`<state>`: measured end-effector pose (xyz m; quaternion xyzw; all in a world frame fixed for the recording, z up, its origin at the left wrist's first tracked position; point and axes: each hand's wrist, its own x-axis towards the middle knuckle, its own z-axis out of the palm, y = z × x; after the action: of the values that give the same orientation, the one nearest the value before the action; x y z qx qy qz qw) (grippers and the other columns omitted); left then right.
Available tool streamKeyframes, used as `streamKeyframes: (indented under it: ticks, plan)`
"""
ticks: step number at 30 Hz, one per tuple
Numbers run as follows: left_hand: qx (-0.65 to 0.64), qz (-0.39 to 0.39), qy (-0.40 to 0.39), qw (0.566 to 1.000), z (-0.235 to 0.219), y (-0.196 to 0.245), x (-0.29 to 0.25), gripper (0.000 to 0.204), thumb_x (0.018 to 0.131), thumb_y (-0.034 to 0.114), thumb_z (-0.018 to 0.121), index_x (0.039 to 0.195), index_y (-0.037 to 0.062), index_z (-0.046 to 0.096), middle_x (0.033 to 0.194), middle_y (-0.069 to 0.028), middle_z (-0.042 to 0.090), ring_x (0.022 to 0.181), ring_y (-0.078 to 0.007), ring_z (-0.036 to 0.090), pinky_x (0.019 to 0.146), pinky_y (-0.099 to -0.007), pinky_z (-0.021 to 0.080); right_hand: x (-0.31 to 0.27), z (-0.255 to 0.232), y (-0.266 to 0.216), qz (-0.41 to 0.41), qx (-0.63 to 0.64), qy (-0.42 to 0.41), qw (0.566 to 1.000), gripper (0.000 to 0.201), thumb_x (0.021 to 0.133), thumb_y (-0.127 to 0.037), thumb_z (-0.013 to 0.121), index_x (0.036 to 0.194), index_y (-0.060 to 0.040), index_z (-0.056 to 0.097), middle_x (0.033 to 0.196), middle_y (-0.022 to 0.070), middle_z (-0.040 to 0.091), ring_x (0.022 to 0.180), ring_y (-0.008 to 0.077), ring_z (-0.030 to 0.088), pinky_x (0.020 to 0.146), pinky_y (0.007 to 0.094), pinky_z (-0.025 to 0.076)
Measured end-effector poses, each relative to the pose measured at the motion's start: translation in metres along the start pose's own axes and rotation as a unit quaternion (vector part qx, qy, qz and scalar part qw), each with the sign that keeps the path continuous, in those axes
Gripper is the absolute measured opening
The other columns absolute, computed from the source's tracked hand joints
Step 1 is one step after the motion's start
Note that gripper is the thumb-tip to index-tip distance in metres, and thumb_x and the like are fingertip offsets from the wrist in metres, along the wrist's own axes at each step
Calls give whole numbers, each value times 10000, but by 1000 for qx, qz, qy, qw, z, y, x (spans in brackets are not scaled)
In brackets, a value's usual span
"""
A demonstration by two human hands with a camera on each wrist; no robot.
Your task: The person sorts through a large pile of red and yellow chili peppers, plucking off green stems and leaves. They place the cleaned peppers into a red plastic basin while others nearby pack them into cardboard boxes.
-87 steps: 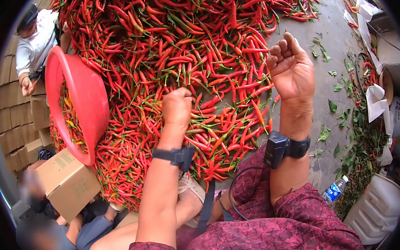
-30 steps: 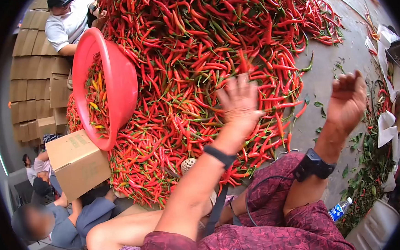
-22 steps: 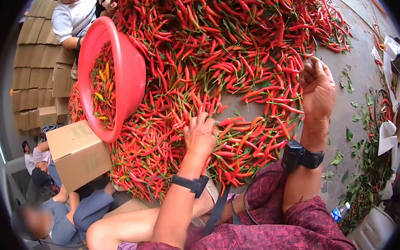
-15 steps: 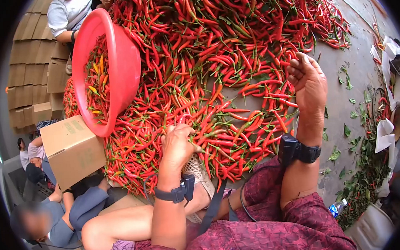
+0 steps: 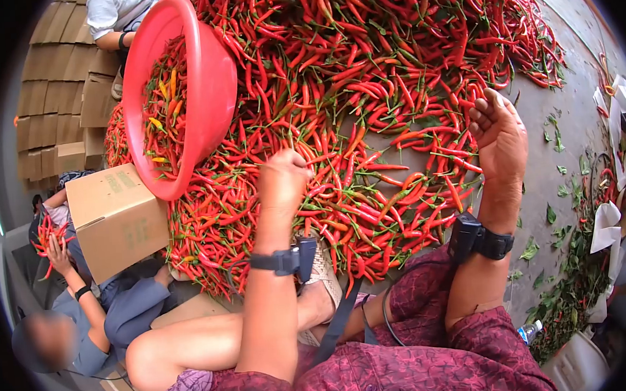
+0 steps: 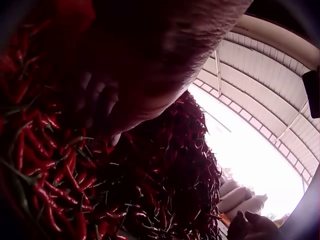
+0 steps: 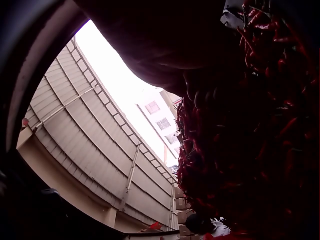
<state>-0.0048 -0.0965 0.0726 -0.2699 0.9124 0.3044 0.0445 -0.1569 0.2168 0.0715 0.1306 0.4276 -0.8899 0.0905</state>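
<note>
A big heap of red chili peppers (image 5: 365, 106), many with green stems, spreads in front of me. Over its near left part is my left hand (image 5: 283, 179), back of the hand up and fingers curled in at the chilies; I cannot tell whether one is pinched there. The left wrist view has the left hand (image 6: 145, 65) dark against the chilies. At the heap's right edge my right hand (image 5: 501, 137) is raised, palm turned up, fingers loosely bent with nothing visible in them. In the right wrist view the right hand (image 7: 165, 55) is mostly in shadow.
A tilted red basin (image 5: 213, 94) with chilies is at left, above a cardboard box (image 5: 121, 221). A seated person's hand (image 5: 57, 255) holds several chilies beside it. Leaves (image 5: 531, 250) and a water bottle (image 5: 529, 331) lie on the right-hand floor. Stacked boxes (image 5: 56, 104) stand behind.
The left hand swept leftward and down over the chilies from the heap's middle, then rose a little, fingers going from spread to curled. The seated person's hand came up with chilies.
</note>
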Motion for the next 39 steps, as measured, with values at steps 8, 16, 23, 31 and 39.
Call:
streamKeyframes:
  ticks: [8,16,23,31,39]
  plan:
    - [140,-52,-8,989,23,-15,-38,266,653,78,714,902,67,621,728,-131,640,718,-315,634,649,-407,494,1,-1,-1,2,8,-1,1000,206,928,-148,510,1071,-11,568,872,67,636,765,155,624,639,263,512]
    - [37,-86,54,994,-4,-23,-40,62,672,76,690,724,57,663,653,-107,641,622,-233,635,586,-341,481,2,-4,-2,7,11,-6,1000,205,927,-152,511,1058,-6,575,877,65,634,777,158,623,657,268,513]
    - [191,14,7,981,26,-6,-48,220,580,129,783,763,68,677,773,-123,645,731,-288,632,657,-386,484,4,-2,3,12,3,-2,1000,204,929,-156,509,1063,-18,577,878,62,635,781,159,624,666,272,511]
    - [66,2,47,997,19,-3,-58,121,663,73,719,773,47,676,727,-60,623,639,-166,590,609,-305,463,5,-6,4,6,21,-28,999,200,932,-158,504,1063,-27,578,877,57,638,778,158,628,665,267,508]
    - [-471,-149,-117,861,-5,12,-43,212,912,158,503,1078,43,567,835,-46,634,671,-156,578,660,-289,488,5,-2,8,28,17,-21,999,202,935,-166,501,1062,-34,587,880,49,644,780,156,630,656,267,506]
